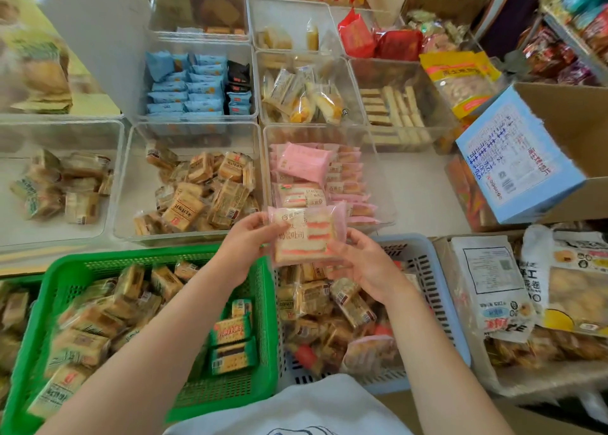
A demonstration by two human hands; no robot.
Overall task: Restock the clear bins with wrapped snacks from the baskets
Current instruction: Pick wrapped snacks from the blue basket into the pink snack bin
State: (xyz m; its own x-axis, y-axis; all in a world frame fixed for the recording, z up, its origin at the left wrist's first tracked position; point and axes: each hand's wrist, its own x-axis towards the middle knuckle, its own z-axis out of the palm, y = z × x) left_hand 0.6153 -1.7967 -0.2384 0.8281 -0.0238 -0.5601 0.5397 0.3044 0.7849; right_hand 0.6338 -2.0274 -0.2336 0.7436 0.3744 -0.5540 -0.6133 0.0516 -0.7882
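Both hands hold one pink wrapped toast snack just above the near rim of a clear bin stocked with more pink packs. My left hand pinches the pack's left edge. My right hand cups its lower right corner. Below the hands stands a blue basket of mixed brown and pink wrapped snacks. A green basket of brown and green packs sits to its left.
Left of the pink bin, a clear bin holds brown cracker packs; another lies further left. Behind are bins of blue packs, yellow cakes and wafers. A light-blue carton and bagged snacks crowd the right.
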